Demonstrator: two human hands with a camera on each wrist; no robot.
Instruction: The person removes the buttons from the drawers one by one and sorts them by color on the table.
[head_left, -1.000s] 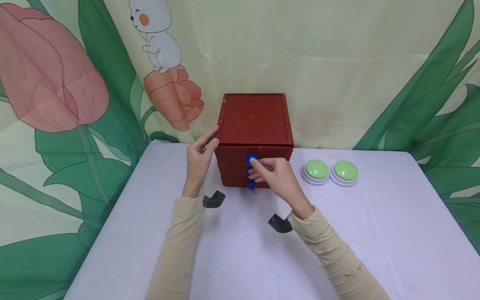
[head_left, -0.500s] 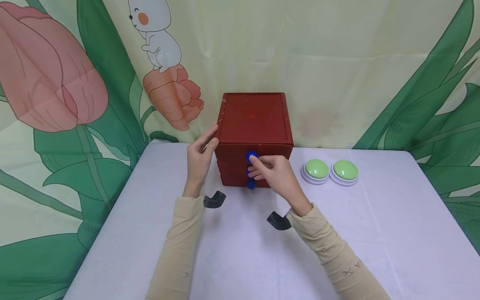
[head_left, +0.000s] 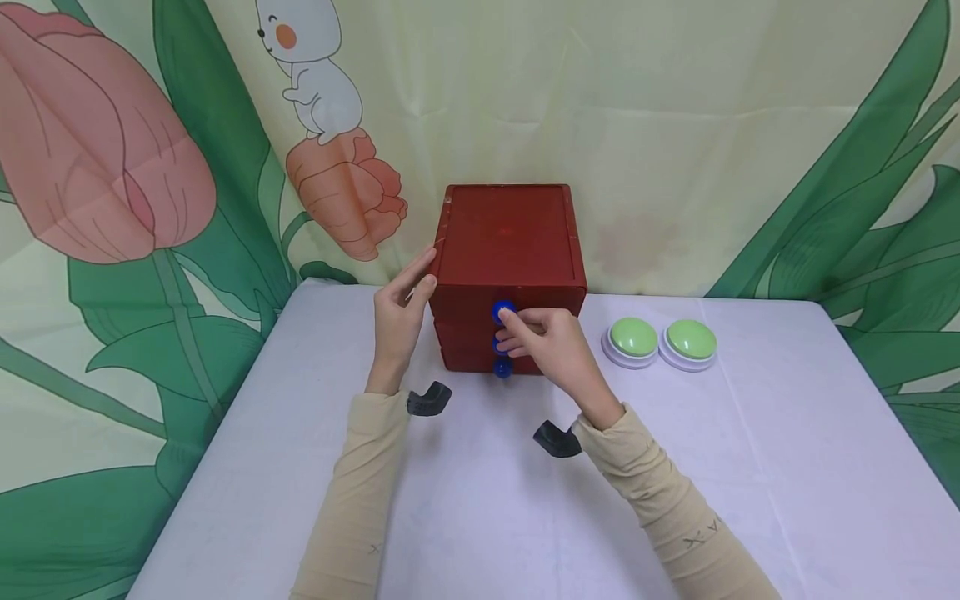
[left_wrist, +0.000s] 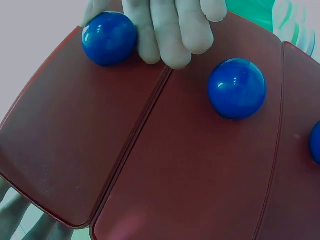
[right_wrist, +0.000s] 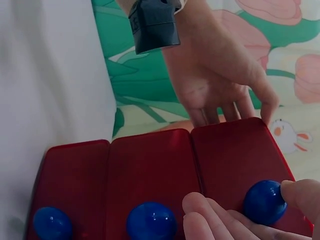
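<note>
A dark red three-drawer box [head_left: 506, 237] stands at the back of the table, with a round blue knob on each drawer front. Thumb and fingers of my right hand [head_left: 558, 346] pinch the top drawer's knob [head_left: 502, 312]; in the right wrist view the thumb sits against that knob [right_wrist: 265, 202]. Its lower fingers partly cover the middle knob [left_wrist: 237, 88]. The bottom knob [head_left: 502, 367] shows below them. My left hand [head_left: 397, 325] rests along the box's left side, fingers extended and thumb near the front corner. The top drawer front lies flush under the box's top.
Two green push buttons on white bases, the left button [head_left: 633, 338] and right button [head_left: 691, 341], stand right of the box. A white cloth covers the table [head_left: 480, 517]. Behind hangs a printed curtain [head_left: 675, 150]. Black camera mounts [head_left: 430, 399] stick out at both wrists.
The top drawer has slid slightly inward, and the thin gap beneath the box's top edge has closed. My right hand has moved slightly forward with the knob. The left hand stays at the side.
</note>
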